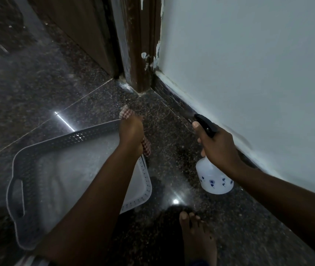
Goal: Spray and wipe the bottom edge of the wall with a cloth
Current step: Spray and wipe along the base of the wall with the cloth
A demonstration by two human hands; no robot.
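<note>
My right hand grips a white spray bottle with small blue marks by its black trigger head, the nozzle pointing at the dark skirting along the bottom of the pale wall. My left hand holds a bunched red-and-white checked cloth above the floor, left of the bottle. A piece of the cloth hangs out below that hand.
A grey perforated plastic tray with handle slots lies on the dark speckled floor under my left forearm. A brown door frame with chipped paint stands at the corner. A bare foot rests near the bottom.
</note>
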